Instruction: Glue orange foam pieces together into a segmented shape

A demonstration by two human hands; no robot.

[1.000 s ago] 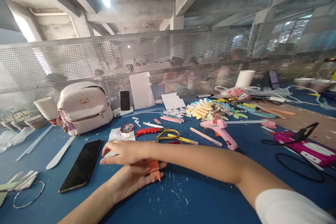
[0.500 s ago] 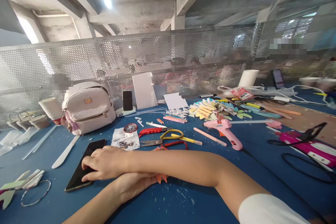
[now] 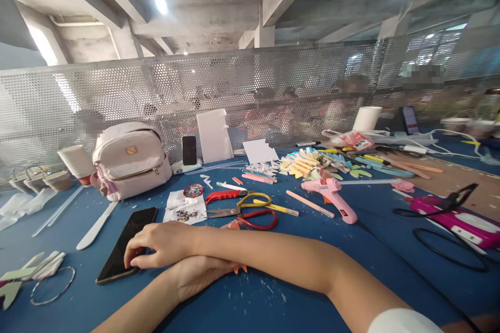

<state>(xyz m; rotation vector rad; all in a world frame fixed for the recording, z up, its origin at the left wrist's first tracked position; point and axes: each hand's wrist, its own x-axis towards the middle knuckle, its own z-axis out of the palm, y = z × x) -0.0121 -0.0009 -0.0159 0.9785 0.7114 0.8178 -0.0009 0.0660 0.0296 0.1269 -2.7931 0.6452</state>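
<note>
My right hand (image 3: 162, 245) reaches across to the left, its fingers bent and apart, with the fingertips at the lower part of a black smartphone (image 3: 135, 229) lying on the table. Under my right forearm lies my left hand (image 3: 201, 273), palm turned up, its fingers mostly hidden. Pointed orange pieces (image 3: 241, 268) show beside the left fingertips; whether the hand grips them I cannot tell. Beyond the forearm are yellow-and-red-handled scissors (image 3: 226, 212), a red-handled tool (image 3: 222, 196) and white paper (image 3: 172, 208) with dark bits on it.
A pink glue gun (image 3: 332, 195) rests to the right, its cord trailing forward. Further right is a magenta power strip (image 3: 457, 221). Coloured cut pieces (image 3: 308, 162) are heaped at the back. A pale backpack (image 3: 130, 161) and a white plastic knife (image 3: 97, 225) are left.
My right forearm has shifted slightly downward, showing more of the red scissor handle. My right hand has moved slightly right over the phone, and its fingers are a little more bent.
</note>
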